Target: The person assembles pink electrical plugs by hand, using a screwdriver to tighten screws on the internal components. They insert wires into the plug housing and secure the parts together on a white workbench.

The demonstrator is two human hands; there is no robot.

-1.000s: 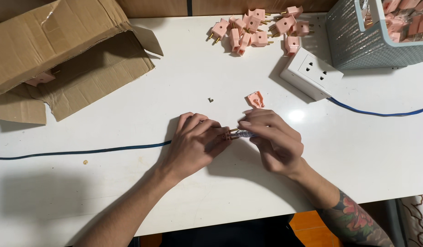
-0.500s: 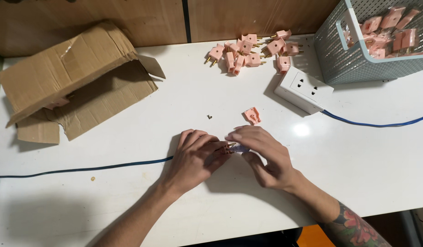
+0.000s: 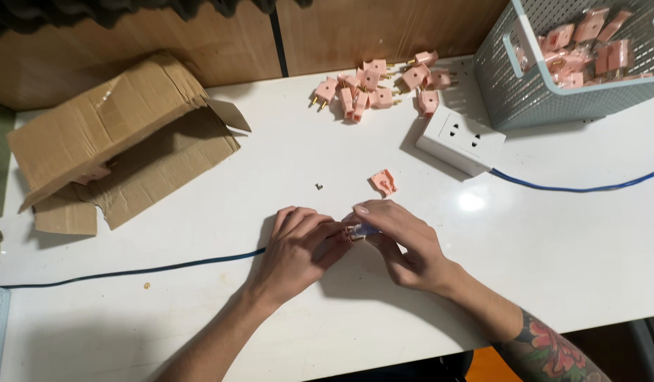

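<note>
White table (image 3: 568,269), seen from above. 2 hands at centre, meeting fingertip to fingertip.

Left hand (image 3: 295,251): fingers curled narrow, pinching the near end of a small pink plug part (image 3: 358,230). A blue cable (image 3: 129,272) runs from under this hand off to the table's left edge.

Right hand (image 3: 405,244): fingers closed narrow over the same part from the other side; most of the part is hidden between the 2 hands, so its shape cannot be told. Forearm behind it carries a coloured tattoo.

Loose on the table just beyond the hands: 1 pink plug shell (image 3: 384,182), and 1 tiny dark screw (image 3: 318,187) to its left.

Far edge: pile of pink plugs (image 3: 373,88) with brass pins, roughly 10; overlap prevents an exact count.

1 white socket block (image 3: 460,139), 2 outlets on top, beside the pile; a second blue cable (image 3: 575,187) leaves it to the right.

1 grey-blue perforated basket (image 3: 553,92), top right, holding more pink plugs in clear wrap; not countable.

1 brown cardboard box (image 3: 122,141), top left, lying open and torn, flaps spread flat.
</note>
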